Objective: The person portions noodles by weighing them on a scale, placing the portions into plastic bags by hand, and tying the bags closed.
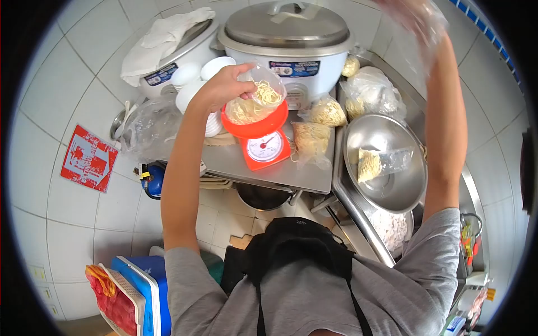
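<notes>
My left hand (228, 88) is closed on the rim of a clear plastic bowl (273, 77) with pale noodles (265, 93) in it, tilted over the red scale pan (259, 128). More noodles lie in the pan, seen through clear plastic. Below the pan stands the red scale (266, 149) with its round dial. My right hand (412, 12) is raised at the top right, partly cut off by the frame edge, with clear plastic around it; its fingers are blurred. A steel bowl (395, 190) at the right holds a small bag of noodles (370, 164).
Behind are a large rice cooker (286, 45) and a second cooker (193, 50). White bowls (186, 74) and a clear bag (151, 127) stand left. Bags of noodles (311, 136) lie right of the scale. The steel table edge (314, 187) is in front.
</notes>
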Tool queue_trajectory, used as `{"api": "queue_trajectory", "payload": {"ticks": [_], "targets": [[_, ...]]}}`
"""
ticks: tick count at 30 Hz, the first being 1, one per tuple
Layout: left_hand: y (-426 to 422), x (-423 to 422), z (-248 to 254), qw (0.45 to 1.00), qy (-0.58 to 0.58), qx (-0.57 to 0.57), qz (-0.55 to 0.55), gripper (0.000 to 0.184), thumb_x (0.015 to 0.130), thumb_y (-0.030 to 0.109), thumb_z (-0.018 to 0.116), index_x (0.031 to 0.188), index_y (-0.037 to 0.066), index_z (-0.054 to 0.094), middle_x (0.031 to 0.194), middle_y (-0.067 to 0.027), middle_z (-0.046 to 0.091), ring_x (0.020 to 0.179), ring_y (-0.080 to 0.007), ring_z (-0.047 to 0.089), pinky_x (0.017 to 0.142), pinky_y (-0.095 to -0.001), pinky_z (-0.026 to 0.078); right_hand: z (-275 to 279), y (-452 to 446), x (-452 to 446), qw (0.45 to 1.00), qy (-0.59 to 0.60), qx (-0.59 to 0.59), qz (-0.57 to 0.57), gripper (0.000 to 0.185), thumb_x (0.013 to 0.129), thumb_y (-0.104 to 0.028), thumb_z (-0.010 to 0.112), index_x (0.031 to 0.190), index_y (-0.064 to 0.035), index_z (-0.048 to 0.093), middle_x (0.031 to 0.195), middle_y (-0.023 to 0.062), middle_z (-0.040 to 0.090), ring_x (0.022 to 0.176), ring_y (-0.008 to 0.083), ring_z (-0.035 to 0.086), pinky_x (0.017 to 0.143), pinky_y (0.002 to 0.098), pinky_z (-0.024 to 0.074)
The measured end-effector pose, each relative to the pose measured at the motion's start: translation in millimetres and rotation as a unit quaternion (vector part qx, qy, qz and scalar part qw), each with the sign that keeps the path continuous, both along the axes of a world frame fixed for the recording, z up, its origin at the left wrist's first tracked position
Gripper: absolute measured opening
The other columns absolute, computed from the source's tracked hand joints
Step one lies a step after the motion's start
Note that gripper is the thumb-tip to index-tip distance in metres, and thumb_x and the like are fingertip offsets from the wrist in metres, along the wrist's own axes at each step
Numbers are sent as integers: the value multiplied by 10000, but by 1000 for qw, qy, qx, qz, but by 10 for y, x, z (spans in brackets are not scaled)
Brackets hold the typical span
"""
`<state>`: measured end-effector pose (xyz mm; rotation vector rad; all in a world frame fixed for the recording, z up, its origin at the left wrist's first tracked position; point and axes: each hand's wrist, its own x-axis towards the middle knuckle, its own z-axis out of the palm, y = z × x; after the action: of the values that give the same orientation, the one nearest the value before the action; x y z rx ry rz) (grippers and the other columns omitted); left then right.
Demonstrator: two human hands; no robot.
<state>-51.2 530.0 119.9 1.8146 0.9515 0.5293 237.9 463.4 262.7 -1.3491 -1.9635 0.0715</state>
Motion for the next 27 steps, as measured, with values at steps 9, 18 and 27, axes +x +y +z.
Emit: {"api": "queue_trajectory", "payload": {"ticks": [9,18,27], "targets": [[-227,211,-96,996,76,54,-2,583,745,73,572,1300,0,410,811,-61,604,648,-85,547,625,-225,443,-1484,-915,1151,921,247,-264,-146,221,735,-126,628,914,-2,665,775,80,657,715,122,621,702,232,496],[-358,241,-427,966,132,221,-20,514,773,236,620,1221,16,497,1336,-272,337,999,-323,576,878,-337,426,-2259,-959,1236,886,-195,-391,-155,587,697,-168,612,1259,-82,464,1281,152,463,1129,264,487,964,317,381],[-681,289,-469,956,127,263,-10,471,779,248,633,1224,135,529,1381,-294,245,888,-303,609,839,-352,442,-2258,-978,-551,940,-128,-285,138,261,803,-124,512,1036,-61,611,1022,140,601,940,287,563,861,358,431]]}}
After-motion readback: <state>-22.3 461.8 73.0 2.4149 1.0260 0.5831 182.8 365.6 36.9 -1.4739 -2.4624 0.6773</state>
